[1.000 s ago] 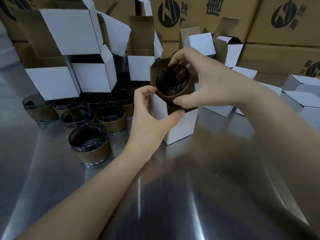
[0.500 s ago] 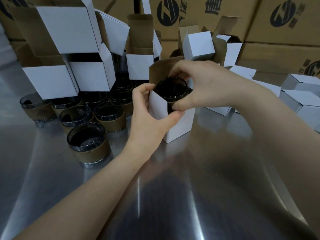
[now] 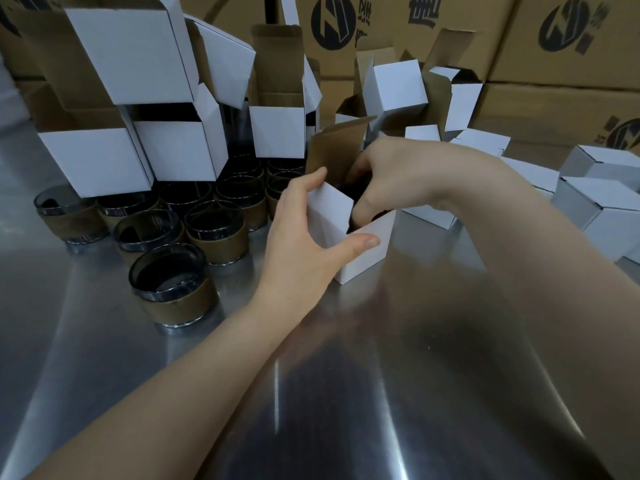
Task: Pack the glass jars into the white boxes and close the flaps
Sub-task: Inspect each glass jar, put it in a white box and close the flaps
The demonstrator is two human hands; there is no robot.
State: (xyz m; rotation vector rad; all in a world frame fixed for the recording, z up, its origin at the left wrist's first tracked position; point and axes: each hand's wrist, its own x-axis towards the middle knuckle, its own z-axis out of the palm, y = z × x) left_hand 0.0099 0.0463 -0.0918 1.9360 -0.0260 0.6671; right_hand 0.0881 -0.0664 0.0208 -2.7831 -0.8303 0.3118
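Observation:
A small white box [image 3: 367,247] stands open on the steel table, its brown lid flap upright behind it. My left hand [image 3: 304,237] grips the box's near corner, thumb on the front face and fingers on the left wall. My right hand [image 3: 398,174] reaches down into the box's mouth, fingers curled round a dark glass jar [image 3: 353,188] that is almost fully sunk inside and mostly hidden. Several more dark glass jars with brown paper bands [image 3: 173,285] stand in a cluster to the left.
Open white boxes [image 3: 173,150] are stacked at the back left and middle. Closed white boxes [image 3: 595,202] lie at the right. Large brown printed cartons [image 3: 554,39] form a wall behind. The steel table [image 3: 346,393] stretches bare toward me.
My right hand has lowered the jar from above the box's mouth down into the box. My left hand has kept hold of the box.

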